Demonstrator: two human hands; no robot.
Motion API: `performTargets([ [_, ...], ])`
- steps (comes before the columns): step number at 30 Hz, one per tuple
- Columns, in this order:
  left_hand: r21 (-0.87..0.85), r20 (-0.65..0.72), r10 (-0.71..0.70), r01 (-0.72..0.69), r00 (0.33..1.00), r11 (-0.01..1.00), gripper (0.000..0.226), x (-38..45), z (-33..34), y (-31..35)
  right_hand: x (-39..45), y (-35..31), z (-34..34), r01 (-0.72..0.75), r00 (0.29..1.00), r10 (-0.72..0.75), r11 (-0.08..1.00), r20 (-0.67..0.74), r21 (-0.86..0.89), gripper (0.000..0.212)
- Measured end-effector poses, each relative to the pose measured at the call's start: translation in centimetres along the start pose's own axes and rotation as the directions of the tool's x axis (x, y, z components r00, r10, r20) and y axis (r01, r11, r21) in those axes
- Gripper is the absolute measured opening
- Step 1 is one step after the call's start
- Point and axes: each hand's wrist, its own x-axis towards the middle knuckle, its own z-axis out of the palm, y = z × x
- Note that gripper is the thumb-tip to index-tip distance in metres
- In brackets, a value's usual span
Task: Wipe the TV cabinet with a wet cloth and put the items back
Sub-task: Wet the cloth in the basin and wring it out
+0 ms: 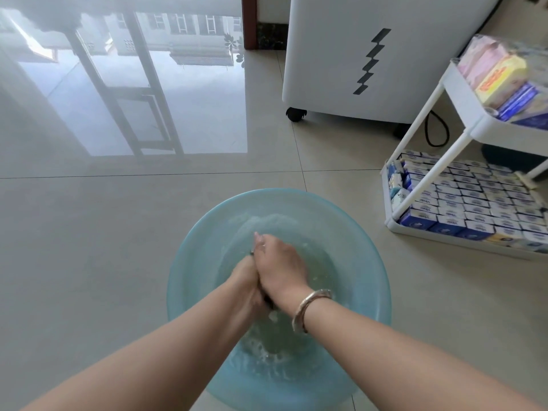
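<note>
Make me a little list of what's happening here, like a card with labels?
place: tiled floor
basin: light blue plastic basin holding water
left hand: pressed against the right, over the water
right hand: on top, wearing a bangle
cloth: only a dark sliver shows between the hands
nearby: white cart stacked with tissue packs, white appliance on wheels

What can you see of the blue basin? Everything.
The basin is round, translucent light blue, plastic by its look, standing upright on the tiled floor. It holds cloudy, churned water. Above it the left hand and right hand press together round a dark cloth, mostly hidden. Its near rim is cut off by the arms.
</note>
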Motion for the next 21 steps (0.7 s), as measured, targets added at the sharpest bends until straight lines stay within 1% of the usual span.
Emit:
performTargets([
  [1, -0.004, 0.017, -0.069, 0.069, 0.997, 0.998, 0.036, -0.3, 0.3, 0.0, 0.8, 0.8, 0.2, -0.019, 1.000, 0.019, 0.999, -0.006, -0.037, 0.045],
  [2, 0.053, 0.025, -0.117, 0.116, 0.993, 0.992, 0.036, -0.4, 0.2, -0.1, 1.4, 1.7, 0.3, -0.027, 1.000, 0.027, 0.996, -0.004, -0.087, 0.044],
  [3, 0.164, 0.006, -0.139, 0.136, 0.990, 0.977, 0.037, 0.0, -0.2, -0.1, 1.9, 2.7, 0.5, -0.021, 1.000, 0.020, 0.988, -0.004, -0.156, 0.043],
  [5, 0.401, -0.106, -0.084, 0.120, 0.991, 0.908, 0.035, 0.1, -0.8, 0.3, 2.4, 4.5, 0.5, -0.005, 1.000, 0.003, 0.942, -0.005, -0.337, 0.043],
  [6, 0.455, -0.172, -0.058, 0.131, 0.983, 0.881, 0.033, 0.3, -1.3, 0.6, 2.3, 5.2, 0.3, 0.002, 1.000, -0.003, 0.910, -0.003, -0.416, 0.044],
  [8, 0.535, -0.295, 0.015, 0.152, 0.955, 0.831, 0.014, 1.0, -1.8, 0.8, 2.3, 6.4, -0.2, 0.040, 0.998, -0.054, 0.866, -0.014, -0.498, 0.044],
  [9, 0.630, -0.334, 0.095, 0.147, 0.938, 0.763, 0.012, 1.4, -2.0, 0.8, 2.1, 6.9, -0.5, 0.069, 0.995, -0.097, 0.850, -0.027, -0.522, 0.043],
  [10, 0.738, -0.328, 0.163, 0.144, 0.931, 0.660, 0.033, 1.8, -2.3, 0.3, 1.9, 7.3, -0.8, 0.104, 0.990, -0.142, 0.831, -0.027, -0.547, 0.041],
  [11, 0.832, -0.303, 0.201, 0.156, 0.931, 0.532, 0.053, 1.6, -2.5, -0.2, 1.5, 7.8, -0.8, 0.142, 0.984, -0.177, 0.796, -0.003, -0.588, 0.040],
  [12, 0.896, -0.264, 0.258, 0.138, 0.929, 0.422, 0.068, 1.2, -2.6, -0.7, 1.2, 8.3, -0.7, 0.175, 0.981, -0.186, 0.747, 0.051, -0.641, 0.039],
  [13, 0.948, -0.194, 0.316, 0.095, 0.929, 0.304, 0.079, 0.8, -2.6, -1.0, 0.9, 8.6, -0.5, 0.195, 0.980, -0.165, 0.697, 0.110, -0.690, 0.040],
  [14, 0.987, -0.077, 0.356, 0.021, 0.931, 0.159, 0.087, 0.8, -2.6, -1.5, 0.7, 8.8, -0.4, 0.192, 0.981, -0.113, 0.688, 0.158, -0.700, 0.041],
  [15, 0.998, 0.061, 0.366, -0.068, 0.929, 0.007, 0.093, 0.7, -2.5, -1.8, 0.6, 8.7, -0.5, 0.161, 0.980, -0.045, 0.743, 0.192, -0.650, 0.040],
  [16, 0.979, 0.192, 0.337, -0.156, 0.922, -0.132, 0.095, 0.8, -2.5, -2.2, 0.6, 8.3, -0.8, 0.103, 0.976, 0.017, 0.842, 0.216, -0.529, 0.036],
  [17, 0.949, 0.285, 0.301, -0.224, 0.910, -0.221, 0.095, 1.2, -2.5, -2.5, 0.8, 7.9, -1.2, 0.024, 0.966, 0.066, 0.939, 0.249, -0.343, 0.029],
  [18, 0.930, 0.337, 0.268, -0.274, 0.903, -0.246, 0.094, 1.6, -2.6, -2.8, 1.0, 7.4, -1.7, -0.063, 0.954, 0.102, 0.987, 0.281, -0.145, 0.026],
  [19, 0.921, 0.366, 0.250, -0.311, 0.896, -0.234, 0.090, 2.0, -2.7, -2.9, 1.1, 6.8, -2.4, -0.148, 0.944, 0.128, 0.988, 0.303, 0.045, 0.029],
  [20, 0.920, 0.380, 0.256, -0.337, 0.889, -0.199, 0.084, 2.3, -2.8, -3.0, 1.0, 6.2, -3.1, -0.224, 0.936, 0.140, 0.945, 0.324, 0.240, 0.031],
  [21, 0.918, 0.396, 0.298, -0.371, 0.869, -0.138, 0.072, 2.5, -2.9, -3.0, 0.9, 5.6, -3.9, -0.283, 0.926, 0.130, 0.859, 0.353, 0.426, 0.029],
])
